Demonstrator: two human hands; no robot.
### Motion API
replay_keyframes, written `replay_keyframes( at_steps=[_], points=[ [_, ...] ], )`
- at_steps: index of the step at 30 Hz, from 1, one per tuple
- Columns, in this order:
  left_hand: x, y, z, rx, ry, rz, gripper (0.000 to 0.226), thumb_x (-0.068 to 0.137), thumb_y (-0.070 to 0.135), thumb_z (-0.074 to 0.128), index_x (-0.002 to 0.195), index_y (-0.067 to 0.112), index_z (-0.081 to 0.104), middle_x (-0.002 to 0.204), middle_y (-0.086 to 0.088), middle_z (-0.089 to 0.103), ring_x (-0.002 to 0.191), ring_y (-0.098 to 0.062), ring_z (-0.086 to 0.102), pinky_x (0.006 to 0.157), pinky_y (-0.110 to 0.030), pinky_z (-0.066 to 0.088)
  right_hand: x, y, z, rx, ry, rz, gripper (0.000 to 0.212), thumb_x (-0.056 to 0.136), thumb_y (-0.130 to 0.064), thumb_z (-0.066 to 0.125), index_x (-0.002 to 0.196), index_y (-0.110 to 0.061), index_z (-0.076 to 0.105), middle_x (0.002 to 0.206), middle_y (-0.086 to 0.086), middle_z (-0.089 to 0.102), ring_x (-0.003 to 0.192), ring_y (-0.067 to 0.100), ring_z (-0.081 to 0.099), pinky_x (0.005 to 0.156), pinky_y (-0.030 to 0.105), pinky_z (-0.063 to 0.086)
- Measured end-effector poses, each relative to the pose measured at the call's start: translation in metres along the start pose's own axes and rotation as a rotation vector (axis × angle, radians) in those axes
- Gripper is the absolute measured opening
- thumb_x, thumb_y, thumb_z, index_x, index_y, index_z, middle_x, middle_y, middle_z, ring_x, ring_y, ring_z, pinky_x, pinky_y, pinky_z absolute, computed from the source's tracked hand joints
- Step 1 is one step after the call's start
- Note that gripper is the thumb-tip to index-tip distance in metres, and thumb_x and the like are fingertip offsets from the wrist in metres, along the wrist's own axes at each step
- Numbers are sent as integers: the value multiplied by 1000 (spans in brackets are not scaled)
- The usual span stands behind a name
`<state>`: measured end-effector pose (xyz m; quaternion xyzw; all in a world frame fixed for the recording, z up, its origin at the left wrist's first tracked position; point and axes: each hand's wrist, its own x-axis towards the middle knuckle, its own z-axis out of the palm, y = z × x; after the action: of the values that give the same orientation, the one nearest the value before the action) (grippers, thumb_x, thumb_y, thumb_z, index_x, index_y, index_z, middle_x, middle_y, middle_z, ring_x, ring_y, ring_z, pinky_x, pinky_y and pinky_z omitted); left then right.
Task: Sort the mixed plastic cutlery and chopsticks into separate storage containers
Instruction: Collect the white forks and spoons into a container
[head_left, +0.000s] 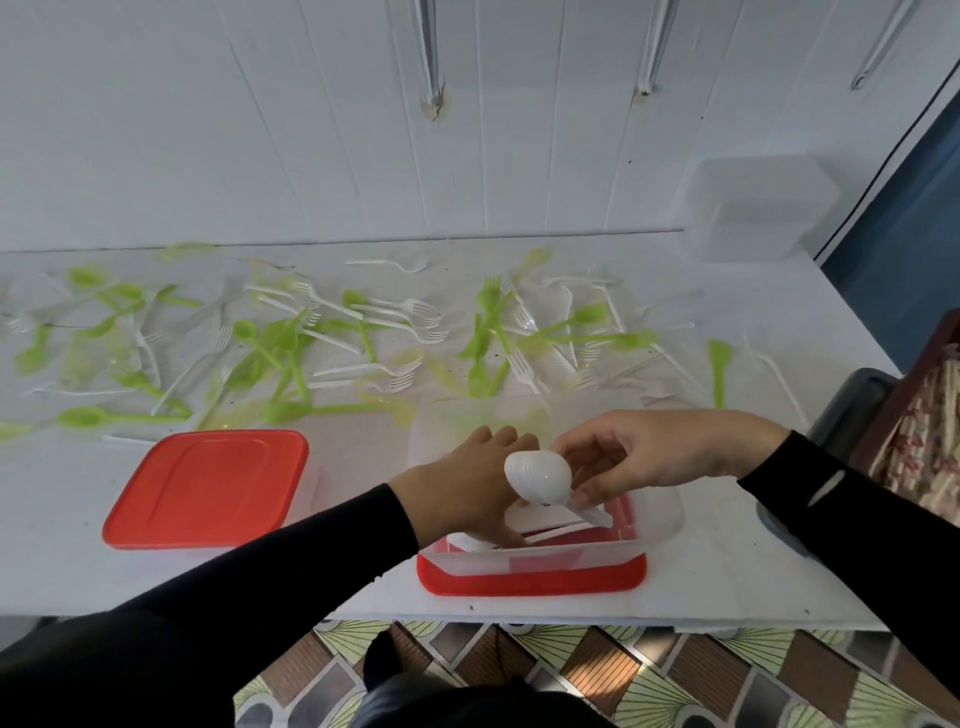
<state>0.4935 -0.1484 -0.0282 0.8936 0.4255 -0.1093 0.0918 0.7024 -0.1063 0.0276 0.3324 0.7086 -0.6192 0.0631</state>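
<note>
Green and white plastic forks and spoons (291, 343) lie scattered across the white table (727, 571). At the front centre a clear container (662, 519) stands on a red lid (530, 582), with white cutlery lying inside it. My right hand (670, 452) pinches a nested stack of white spoons (540, 475) just above that container. My left hand (462, 483) reaches into the container from the left, back of the hand up, fingers stretched toward its far wall; its fingertips are partly hidden behind the spoons.
A second red lid (208, 488) lies at the front left. An empty clear container (758, 208) stands at the back right by the wall. Bundled chopsticks (935, 441) sit in a box off the table's right edge, beside a dark tray (852, 400).
</note>
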Motion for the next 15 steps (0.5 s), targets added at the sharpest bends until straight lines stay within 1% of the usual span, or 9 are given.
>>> replay_keyframes(
  at_steps=[2, 3, 4, 6, 8, 10, 12, 13, 15],
  points=[
    [4, -4, -2, -169, -45, -31, 74, 73, 51, 79, 127, 14, 45, 120, -1, 44, 108, -19, 41, 91, -30, 34, 0, -2, 0, -4, -22, 11, 33, 90, -3, 68, 122, -12, 63, 107, 1, 72, 99, 14, 67, 84, 16, 51],
    [8, -7, -6, -227, -81, -24, 69, 72, 47, 82, 122, 14, 49, 117, -1, 46, 106, -19, 43, 90, -31, 36, -1, -3, 1, -7, -36, 16, 32, 90, -3, 67, 121, -12, 64, 102, -3, 71, 95, 10, 67, 81, 16, 51],
    [11, -8, -11, -228, -102, 25, 60, 73, 43, 82, 117, 13, 54, 116, -2, 49, 105, -20, 45, 89, -33, 38, 0, -4, 2, -28, -49, 18, 32, 90, -3, 68, 121, -13, 65, 101, -4, 72, 95, 10, 67, 83, 18, 52],
    [18, -8, -18, -211, -163, 105, 32, 84, 30, 73, 107, 10, 64, 113, -8, 53, 104, -26, 50, 90, -41, 42, 4, -4, 6, -125, -64, 25, 35, 90, -9, 70, 124, -16, 66, 111, -3, 72, 104, 16, 67, 95, 30, 53],
    [22, -10, -19, -290, -204, 72, 13, 88, 16, 63, 99, 10, 67, 107, -9, 53, 94, -27, 55, 86, -46, 46, 8, -6, 13, -232, -70, 45, 36, 90, -15, 71, 126, -21, 67, 114, -5, 72, 104, 13, 68, 99, 32, 51],
    [25, -10, -20, -326, -240, 59, 3, 85, 20, 67, 84, 22, 65, 103, -3, 51, 88, -23, 56, 83, -45, 50, 14, -6, 23, -324, -39, 41, 36, 91, -21, 70, 127, -23, 67, 114, -8, 71, 96, 0, 66, 94, 22, 51],
    [30, -11, -19, -322, -278, 55, 26, 81, 25, 75, 70, 33, 52, 101, 1, 47, 86, -19, 52, 82, -38, 49, 22, -6, 37, -417, 18, 26, 35, 93, -24, 67, 128, -24, 66, 116, -9, 71, 86, -14, 61, 84, 7, 45],
    [32, -11, -20, -312, -298, 51, 30, 81, 26, 77, 70, 31, 50, 102, 1, 46, 87, -17, 49, 80, -33, 46, 26, -6, 44, -448, 39, 13, 34, 94, -23, 65, 129, -22, 65, 118, -9, 70, 85, -16, 58, 81, 2, 40],
    [37, -12, -18, -303, -304, 41, 23, 80, 25, 78, 79, 20, 56, 103, 0, 46, 86, -15, 47, 76, -27, 40, 36, -2, 52, -480, 72, -16, 34, 95, -22, 64, 128, -20, 65, 122, -7, 69, 94, -11, 56, 80, -1, 37]
  ],
)
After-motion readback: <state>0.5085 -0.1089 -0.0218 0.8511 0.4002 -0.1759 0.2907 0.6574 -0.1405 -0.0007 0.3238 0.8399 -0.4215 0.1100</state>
